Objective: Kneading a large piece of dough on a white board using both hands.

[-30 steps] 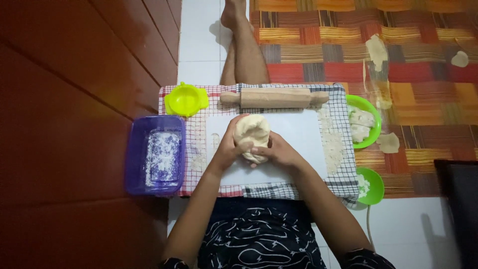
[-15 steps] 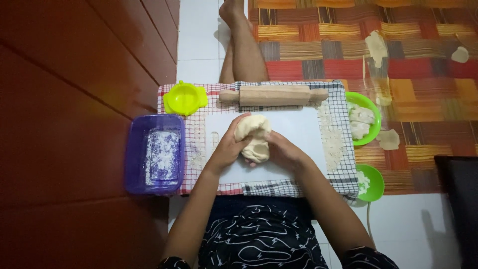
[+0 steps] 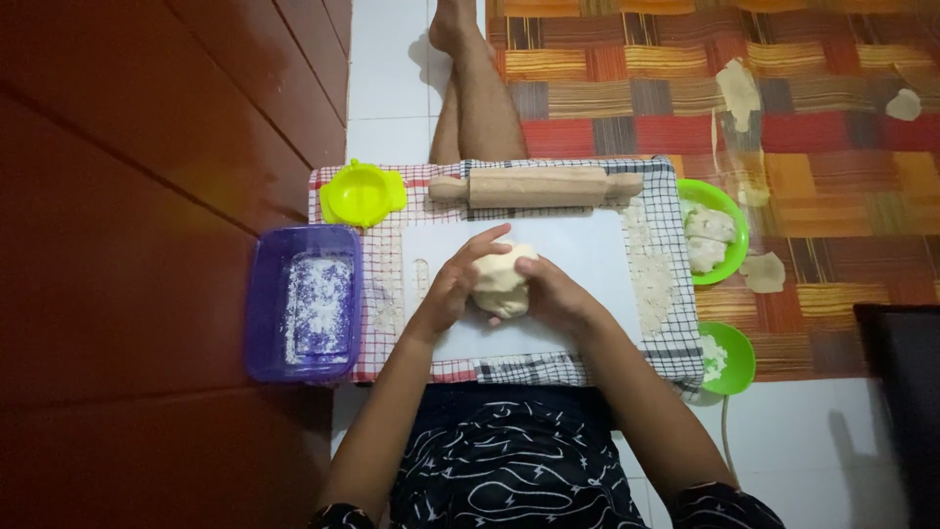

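A purple tub (image 3: 304, 302) with flour sits off the cloth's (image 3: 392, 304) left edge, a yellow-green press (image 3: 362, 194) at its far left corner. On the white board (image 3: 587, 264) mid-cloth, the left hand (image 3: 455, 286) and right hand (image 3: 548, 294) cup the dough (image 3: 501, 279), fingers curled round it from both sides. Compared with a second ago, the dough is more compact and sits lower between the palms, nearer the person. The rolling pin (image 3: 534, 186) lies along the far edge as before. Two green bowls (image 3: 720, 230) stand off the right edge. Cloth and board rest on a white tiled floor, between red-brown wooden panelling on the left and a chequered mat (image 3: 803, 88) on the right.
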